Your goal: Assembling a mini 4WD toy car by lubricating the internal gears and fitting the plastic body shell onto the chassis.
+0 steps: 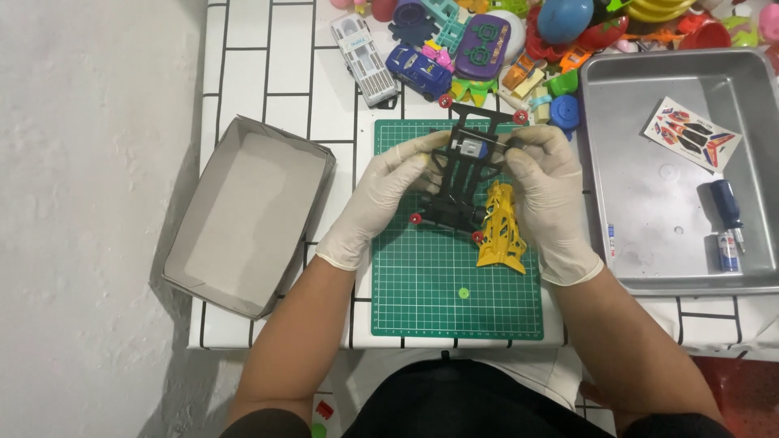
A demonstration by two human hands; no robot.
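At frame centre I hold the black toy-car chassis over the green cutting mat, left hand and right hand both clamped on its sides. I judge assembly partway: the yellow body shell lies loose beside it, and a small green part sits unused lower on the mat.

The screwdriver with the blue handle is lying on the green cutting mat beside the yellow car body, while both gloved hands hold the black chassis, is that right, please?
Not quite: the head view shows the screwdriver lying in the metal tray, not on the green cutting mat. The yellow car body is on the mat, and the left hand and right hand do hold the black chassis.
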